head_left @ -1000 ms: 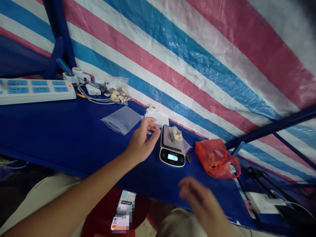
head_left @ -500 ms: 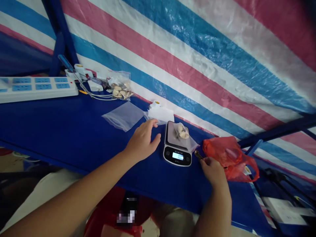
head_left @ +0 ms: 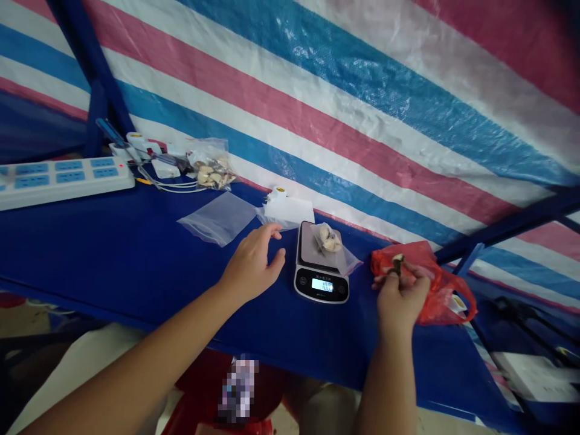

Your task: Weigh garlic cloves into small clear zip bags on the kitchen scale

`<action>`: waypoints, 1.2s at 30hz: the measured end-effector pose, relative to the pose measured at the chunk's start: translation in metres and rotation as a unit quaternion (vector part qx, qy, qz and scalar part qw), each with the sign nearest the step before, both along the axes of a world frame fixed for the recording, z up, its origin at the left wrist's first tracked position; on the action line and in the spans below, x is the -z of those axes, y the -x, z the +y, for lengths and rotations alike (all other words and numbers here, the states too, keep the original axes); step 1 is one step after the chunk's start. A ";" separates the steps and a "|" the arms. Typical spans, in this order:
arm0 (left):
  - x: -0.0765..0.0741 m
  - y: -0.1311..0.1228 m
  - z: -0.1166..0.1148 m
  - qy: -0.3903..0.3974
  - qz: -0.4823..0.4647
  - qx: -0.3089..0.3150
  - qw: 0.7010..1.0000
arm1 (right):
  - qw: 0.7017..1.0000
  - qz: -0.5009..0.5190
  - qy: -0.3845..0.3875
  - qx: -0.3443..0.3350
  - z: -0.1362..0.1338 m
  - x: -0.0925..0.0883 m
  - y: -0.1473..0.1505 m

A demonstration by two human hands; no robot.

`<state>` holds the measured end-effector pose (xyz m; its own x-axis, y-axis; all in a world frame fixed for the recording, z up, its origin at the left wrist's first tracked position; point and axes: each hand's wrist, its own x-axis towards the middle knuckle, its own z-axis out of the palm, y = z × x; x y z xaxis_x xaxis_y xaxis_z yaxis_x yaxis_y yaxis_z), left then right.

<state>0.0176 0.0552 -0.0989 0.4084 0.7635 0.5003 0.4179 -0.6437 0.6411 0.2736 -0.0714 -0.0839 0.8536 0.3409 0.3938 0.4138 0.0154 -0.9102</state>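
Head view: left hand (head_left: 251,266) comes in from lower left, just left of the scale, fingers loosely curled, thumb apart from index, nothing in it. Can't tell if it touches the table. Right hand (head_left: 402,299) is raised on the right, forearm near vertical, fingertips pinching a dried piece (head_left: 397,263).

Piece: small, dark brown below, pale at the top, sits above the fingertips in front of the red bag. Fingers cover its lower end.

Kitchen scale (head_left: 302,282) is between the hands, display lit, reads about 10.0. Small clear bag (head_left: 350,260) with pale chunks lies on the pan, its mouth end hanging over the right edge.

Around: red bag (head_left: 446,299) behind the right hand, partly blocked by it. Flat clear bag (head_left: 220,216) behind the left hand, white paper (head_left: 292,210) behind the scale. Back left: filled clear bag (head_left: 212,175), cables (head_left: 176,188), power strip (head_left: 67,180). All on the blue table (head_left: 113,248), striped sheet (head_left: 290,96) behind.
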 end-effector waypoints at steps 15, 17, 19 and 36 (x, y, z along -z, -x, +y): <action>-0.001 0.000 -0.003 -0.012 0.043 0.009 0.999 | 0.999 0.037 -0.035 0.002 0.005 0.006 0.000; -0.001 0.000 -0.003 -0.009 0.045 0.008 0.999 | 0.999 0.041 -0.033 0.006 0.005 0.007 -0.001; -0.002 0.000 -0.003 -0.007 0.046 0.008 0.999 | 0.998 0.048 -0.036 0.001 0.005 0.008 -0.002; 0.002 0.002 -0.001 0.002 0.074 0.046 0.996 | 0.995 0.001 -0.072 0.066 -0.006 -0.004 -0.007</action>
<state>0.0154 0.0543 -0.1009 0.5459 0.7212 0.4265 0.4465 -0.6811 0.5802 0.2809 -0.0773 -0.0803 0.8885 0.1654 0.4280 0.4182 0.0917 -0.9037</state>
